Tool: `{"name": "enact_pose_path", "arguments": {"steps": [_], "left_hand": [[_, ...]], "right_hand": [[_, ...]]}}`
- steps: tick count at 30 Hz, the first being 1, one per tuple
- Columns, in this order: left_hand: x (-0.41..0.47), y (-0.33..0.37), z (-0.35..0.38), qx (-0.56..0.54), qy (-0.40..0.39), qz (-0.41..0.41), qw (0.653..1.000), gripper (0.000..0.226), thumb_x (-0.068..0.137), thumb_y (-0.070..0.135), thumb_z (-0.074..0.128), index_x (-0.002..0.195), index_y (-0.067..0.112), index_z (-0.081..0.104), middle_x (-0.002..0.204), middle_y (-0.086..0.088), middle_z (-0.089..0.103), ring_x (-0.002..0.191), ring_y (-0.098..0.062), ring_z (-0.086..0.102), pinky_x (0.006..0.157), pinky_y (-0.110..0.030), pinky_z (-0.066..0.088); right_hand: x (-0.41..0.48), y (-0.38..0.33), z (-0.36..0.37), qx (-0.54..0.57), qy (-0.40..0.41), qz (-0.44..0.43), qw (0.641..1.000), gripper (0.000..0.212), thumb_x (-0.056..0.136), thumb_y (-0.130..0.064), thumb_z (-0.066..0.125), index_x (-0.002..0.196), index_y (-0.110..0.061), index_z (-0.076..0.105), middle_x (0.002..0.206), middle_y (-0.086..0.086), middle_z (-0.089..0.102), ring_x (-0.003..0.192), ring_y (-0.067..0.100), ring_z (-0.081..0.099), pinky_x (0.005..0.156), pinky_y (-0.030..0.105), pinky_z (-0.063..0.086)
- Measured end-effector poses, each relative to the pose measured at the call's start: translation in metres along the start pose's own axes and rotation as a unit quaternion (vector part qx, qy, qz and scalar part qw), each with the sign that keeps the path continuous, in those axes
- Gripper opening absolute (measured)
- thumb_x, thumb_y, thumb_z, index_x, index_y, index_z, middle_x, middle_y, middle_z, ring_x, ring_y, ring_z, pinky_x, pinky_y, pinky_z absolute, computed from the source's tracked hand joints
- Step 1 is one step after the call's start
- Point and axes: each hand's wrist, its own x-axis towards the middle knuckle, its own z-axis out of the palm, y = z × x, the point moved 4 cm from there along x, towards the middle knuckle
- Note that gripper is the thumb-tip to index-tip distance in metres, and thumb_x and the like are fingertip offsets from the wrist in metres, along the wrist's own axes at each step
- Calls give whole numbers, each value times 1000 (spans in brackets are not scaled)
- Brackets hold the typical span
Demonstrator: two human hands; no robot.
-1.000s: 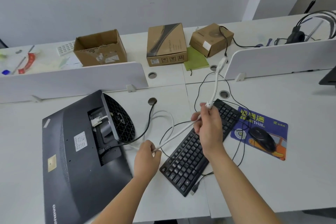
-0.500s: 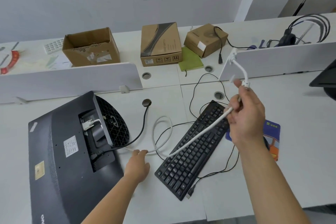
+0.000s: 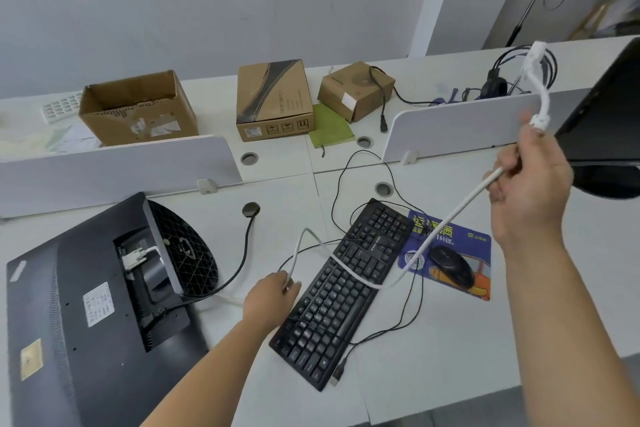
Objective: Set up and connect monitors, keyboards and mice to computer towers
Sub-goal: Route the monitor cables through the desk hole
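- Gripping the white cable [image 3: 450, 224] near its plug with the right hand [image 3: 530, 194], raised above the mouse [image 3: 452, 265].
- Holding its slack in the left hand [image 3: 270, 298], just beside the keyboard [image 3: 332, 295].
- Leading to the face-down monitor [image 3: 69, 322].

Right-hand monitor [image 3: 602, 107] half off-frame (white cable plug [image 3: 535, 54] a blur)

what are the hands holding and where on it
Both grip the white cable: right hand near its free plug end, left hand farther along, by the keyboard.
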Motion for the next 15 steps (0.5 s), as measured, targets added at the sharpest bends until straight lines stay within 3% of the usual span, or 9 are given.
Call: {"name": "enact_pose_path", "arguments": {"steps": [3, 7, 11, 15], "left_hand": [[-3, 22, -37, -116, 142, -9, 983, 42, 104, 43, 41, 79, 11, 52, 62, -4, 57, 61, -24, 55, 58, -38, 43], [-3, 0, -84, -230, 259, -107, 932, 36, 106, 35, 39, 89, 8, 56, 71, -7, 63, 69, -28, 59, 62, -39, 44], [-6, -42, -107, -321, 267, -231, 879, 21, 106, 30, 37, 112, 14, 51, 75, -1, 69, 80, -22, 61, 68, -35, 44], [-13, -61, -114, -317, 243, -231, 887, 18, 106, 26, 40, 111, 16, 53, 79, -1, 71, 77, -17, 61, 61, -31, 41]], "right_hand": [[-1, 9, 4, -25, -8, 20, 999, 31, 105, -28, 48, 132, -17, 60, 62, -7, 37, 56, 7, 30, 45, 19, 23], [-4, 7, 28, -60, -41, 19, 997, 20, 106, -29, 47, 110, -27, 67, 65, -4, 37, 54, 6, 28, 44, 16, 27], [-3, -4, 51, -82, -93, -15, 992, 23, 105, -34, 48, 114, -31, 69, 64, -9, 39, 57, 5, 33, 51, 17, 28], [-13, 22, 85, -136, -196, 10, 971, 24, 105, -35, 48, 115, -29, 69, 62, -10, 38, 53, 5, 30, 47, 19, 26]]}}
